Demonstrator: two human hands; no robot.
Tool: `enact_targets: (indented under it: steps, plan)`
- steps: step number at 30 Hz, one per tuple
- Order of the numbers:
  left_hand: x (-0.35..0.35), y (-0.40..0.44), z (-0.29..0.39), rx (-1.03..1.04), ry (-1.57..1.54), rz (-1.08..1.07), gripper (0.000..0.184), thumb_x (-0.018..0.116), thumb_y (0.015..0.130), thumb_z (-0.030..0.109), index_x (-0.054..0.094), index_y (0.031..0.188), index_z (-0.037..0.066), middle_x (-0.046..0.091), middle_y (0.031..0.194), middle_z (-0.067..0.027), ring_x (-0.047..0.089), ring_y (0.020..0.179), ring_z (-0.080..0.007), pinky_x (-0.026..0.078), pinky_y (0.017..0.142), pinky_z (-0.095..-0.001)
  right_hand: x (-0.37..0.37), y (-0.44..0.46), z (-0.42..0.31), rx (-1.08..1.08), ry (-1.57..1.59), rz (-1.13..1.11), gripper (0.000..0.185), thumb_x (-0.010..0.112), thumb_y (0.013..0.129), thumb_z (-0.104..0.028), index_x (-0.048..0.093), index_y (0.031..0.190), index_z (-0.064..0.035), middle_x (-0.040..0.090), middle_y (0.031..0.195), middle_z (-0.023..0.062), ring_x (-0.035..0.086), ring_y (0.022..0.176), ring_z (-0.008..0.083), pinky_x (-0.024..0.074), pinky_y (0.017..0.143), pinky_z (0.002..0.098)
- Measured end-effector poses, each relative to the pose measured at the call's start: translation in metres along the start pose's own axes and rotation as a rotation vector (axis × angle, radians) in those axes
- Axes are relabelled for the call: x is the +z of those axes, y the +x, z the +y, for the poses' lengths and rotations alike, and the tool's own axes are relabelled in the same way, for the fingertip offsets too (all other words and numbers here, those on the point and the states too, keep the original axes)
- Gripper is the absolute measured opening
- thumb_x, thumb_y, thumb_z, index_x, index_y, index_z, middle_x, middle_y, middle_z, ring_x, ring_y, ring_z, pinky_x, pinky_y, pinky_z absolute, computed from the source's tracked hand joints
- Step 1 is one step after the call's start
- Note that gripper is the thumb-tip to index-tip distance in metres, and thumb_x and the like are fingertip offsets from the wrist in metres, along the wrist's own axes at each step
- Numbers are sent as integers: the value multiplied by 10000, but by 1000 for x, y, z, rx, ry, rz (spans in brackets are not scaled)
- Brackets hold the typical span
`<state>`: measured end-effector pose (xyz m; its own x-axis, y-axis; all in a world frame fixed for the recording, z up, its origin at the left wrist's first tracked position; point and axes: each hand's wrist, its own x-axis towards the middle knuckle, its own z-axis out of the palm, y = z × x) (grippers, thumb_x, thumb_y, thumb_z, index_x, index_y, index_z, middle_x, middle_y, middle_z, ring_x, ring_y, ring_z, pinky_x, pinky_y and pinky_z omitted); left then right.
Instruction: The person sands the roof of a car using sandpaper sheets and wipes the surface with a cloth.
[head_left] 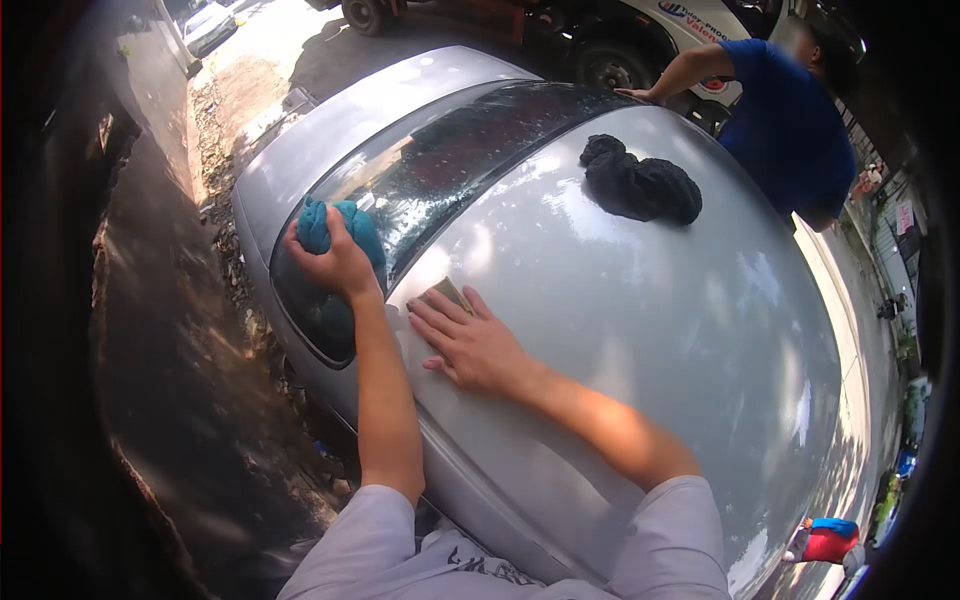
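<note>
My left hand [335, 258] is closed round a bunched teal cloth [362, 235], held at the near end of the car's window glass [420, 170]. My right hand [475, 345] lies with its fingers stretched over a small olive-tan piece of sandpaper [452, 293], pressing it flat on the silver car roof [620, 330] beside the glass edge. Part of the sandpaper is hidden under the fingers. A crumpled black cloth [640, 185] rests farther along the roof.
Across the car, a person in a blue shirt [785, 125] leans with one hand on the roof edge. A truck [640, 45] stands behind. To the left runs a wall [150, 90] with rubble [215, 170] along it. Someone in red and blue [830, 540] is at lower right.
</note>
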<state>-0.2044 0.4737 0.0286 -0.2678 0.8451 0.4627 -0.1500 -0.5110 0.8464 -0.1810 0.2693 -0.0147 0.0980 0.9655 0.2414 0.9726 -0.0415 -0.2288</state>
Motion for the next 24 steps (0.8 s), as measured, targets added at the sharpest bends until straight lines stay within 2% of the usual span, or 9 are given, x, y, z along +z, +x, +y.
enact_targets:
  steps: [1,3,7,10,13,15,17,20,24]
  plan:
    - [1,-6,-1,-39,-49,-10,408,734,839,180,540,1132,-28,602,1054,-105,595,942,-192,487,865,-338,-11,-18,26,1,34,-5,611,427,1009,-437,381,1487,-59,329,1582,103,280,1470,292,178,1177,577]
    - [2,-9,-8,-79,-38,-30,408,730,836,188,538,1131,-19,597,1084,-118,589,985,-209,472,902,-355,-30,-28,117,426,-168,187,580,395,1025,-406,354,1503,-81,315,1591,92,274,1473,290,166,1176,590]
    - [7,-5,-14,0,102,-25,453,763,788,205,568,1117,-39,623,1076,-143,601,968,-238,467,915,-366,-40,-17,140,772,-218,209,593,377,1035,-383,328,1499,-17,286,1597,136,258,1471,346,167,1165,607]
    - [7,-3,-24,17,150,-70,460,736,795,210,558,1161,-4,600,1161,-140,588,1072,-293,442,966,-398,9,-20,-25,209,-61,116,610,450,999,-410,413,1449,0,337,1567,149,264,1468,339,202,1164,587]
    - [9,-7,-38,-4,225,-114,479,747,775,210,573,1163,-11,610,1175,-157,599,1074,-314,449,960,-407,-1,-70,-45,128,78,24,609,450,1001,-408,386,1478,-37,313,1585,126,248,1481,308,190,1174,578]
    - [12,-11,-43,-29,204,-139,488,756,757,218,591,1148,-24,629,1156,-168,611,1063,-328,455,953,-417,-27,-90,41,458,-166,178,655,444,997,-462,361,1498,-48,318,1586,104,271,1473,290,188,1170,588]
    - [15,-8,-59,44,197,-126,484,758,756,229,599,1132,-30,642,1120,-167,616,1047,-322,457,949,-418,-66,-133,146,983,-205,266,634,366,1035,-440,291,1519,-38,257,1609,126,240,1483,309,171,1166,612]
    - [19,-11,-38,6,176,-131,481,768,749,246,618,1119,-23,652,1097,-164,625,1026,-312,466,941,-406,-70,-138,155,1246,-252,280,639,357,1038,-444,301,1507,-15,252,1609,136,222,1488,318,172,1162,618]
    - [20,-29,-58,85,229,-182,507,781,740,269,626,1139,-2,665,1072,-153,640,1000,-293,475,933,-396,-1,-86,-22,563,-132,248,654,459,989,-447,389,1460,1,287,1590,148,222,1486,330,189,1169,593]
